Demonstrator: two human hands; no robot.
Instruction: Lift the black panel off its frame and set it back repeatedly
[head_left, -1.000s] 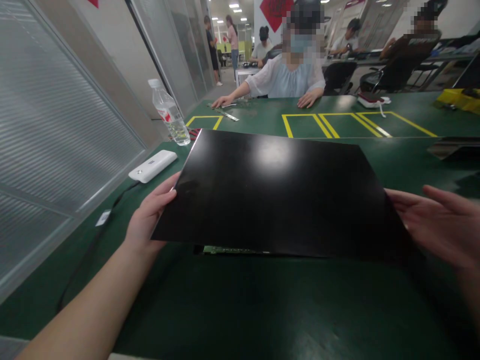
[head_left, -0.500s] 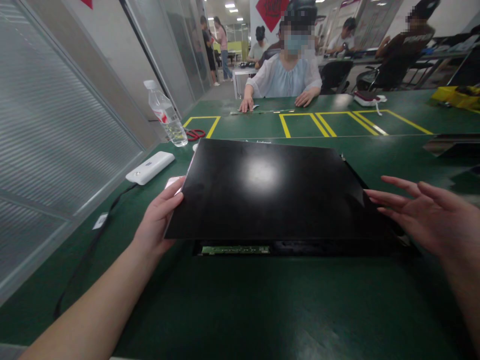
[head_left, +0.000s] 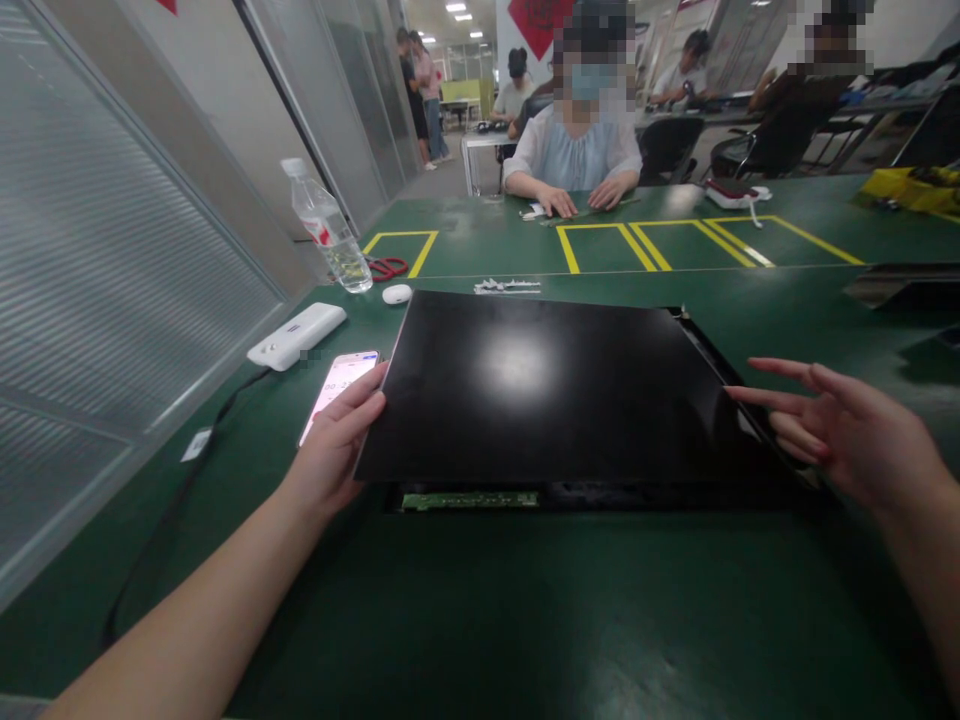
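Observation:
A large flat black panel lies nearly level over a black frame on the green table. A strip of green circuit board shows under its near edge. My left hand holds the panel's left edge, fingers pressed along it. My right hand hovers at the panel's right edge with fingers spread, its fingertips close to the rim.
A lit phone, a white power bank with a cable, a water bottle, red scissors and a small white object lie to the left. A person sits across the table beside yellow floor-tape boxes.
The panel has come down from a raised tilt to nearly flat on the frame. My right hand let go of its edge and opened. The phone came into view.

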